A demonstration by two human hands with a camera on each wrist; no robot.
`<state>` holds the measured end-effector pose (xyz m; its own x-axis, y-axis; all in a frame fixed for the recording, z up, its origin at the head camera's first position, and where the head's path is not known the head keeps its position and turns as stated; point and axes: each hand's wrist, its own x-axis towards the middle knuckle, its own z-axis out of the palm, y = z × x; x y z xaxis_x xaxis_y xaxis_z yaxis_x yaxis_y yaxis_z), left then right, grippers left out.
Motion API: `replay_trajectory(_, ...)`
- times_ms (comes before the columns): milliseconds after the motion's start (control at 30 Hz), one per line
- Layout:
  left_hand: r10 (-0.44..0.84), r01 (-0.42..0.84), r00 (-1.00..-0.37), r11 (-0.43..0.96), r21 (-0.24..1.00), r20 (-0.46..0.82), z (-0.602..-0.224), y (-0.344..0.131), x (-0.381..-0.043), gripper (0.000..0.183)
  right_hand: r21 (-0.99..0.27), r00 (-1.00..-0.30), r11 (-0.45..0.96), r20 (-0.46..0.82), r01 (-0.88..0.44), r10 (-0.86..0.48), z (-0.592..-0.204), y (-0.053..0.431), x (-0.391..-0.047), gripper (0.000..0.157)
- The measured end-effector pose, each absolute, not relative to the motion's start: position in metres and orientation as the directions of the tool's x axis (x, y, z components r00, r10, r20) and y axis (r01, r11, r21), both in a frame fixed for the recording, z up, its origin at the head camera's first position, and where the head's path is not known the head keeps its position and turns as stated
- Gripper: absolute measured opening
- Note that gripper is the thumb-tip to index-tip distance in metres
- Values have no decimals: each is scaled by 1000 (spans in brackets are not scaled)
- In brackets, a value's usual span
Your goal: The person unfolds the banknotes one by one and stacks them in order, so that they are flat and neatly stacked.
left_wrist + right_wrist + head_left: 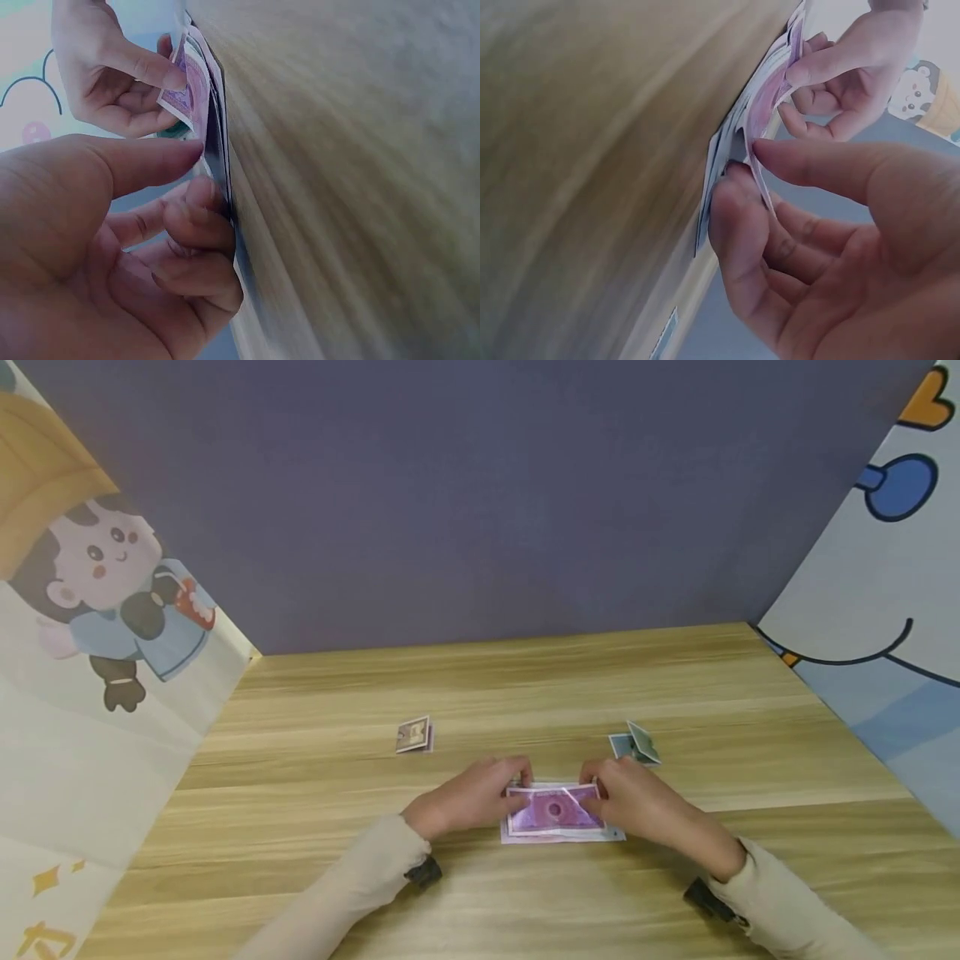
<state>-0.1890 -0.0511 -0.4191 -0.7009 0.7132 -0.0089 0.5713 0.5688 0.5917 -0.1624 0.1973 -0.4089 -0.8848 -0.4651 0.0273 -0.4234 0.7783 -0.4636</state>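
Note:
A purple banknote (555,822) lies over a small stack of paler notes (517,840) on the wooden table. My left hand (480,793) pinches its left end between thumb and fingers. The other end is pinched by my right hand (637,797). In the right wrist view the purple note (766,97) bows upward, and its near end is lifted off the notes below, with the right thumb (817,161) on its face. The left wrist view shows the left thumb (150,161) at the note's near edge, other fingers curled beneath.
A folded brownish note (412,735) sits farther back on the left of the table (300,793). Behind my right hand stands a folded greenish note (641,743), partly propped up. A dark panel (487,527) rises at the table's back edge, with patterned walls at both sides.

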Motion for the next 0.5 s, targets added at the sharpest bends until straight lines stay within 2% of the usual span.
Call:
replay_trajectory(267,708,646,-705,617,450,43,-419,-50,-184,14,-345,-900,836,67,-427,-431,-410,195,-159,24)
replay_trajectory(367,747,703,-661,582,409,71,-416,-46,-181,12,-333,-883,821,101,-464,-459,-412,193,-158,25)
replay_trajectory(500,817,756,-574,502,420,56,-411,-42,-176,16,-367,-813,732,151,-574,-562,-415,190,-157,20)
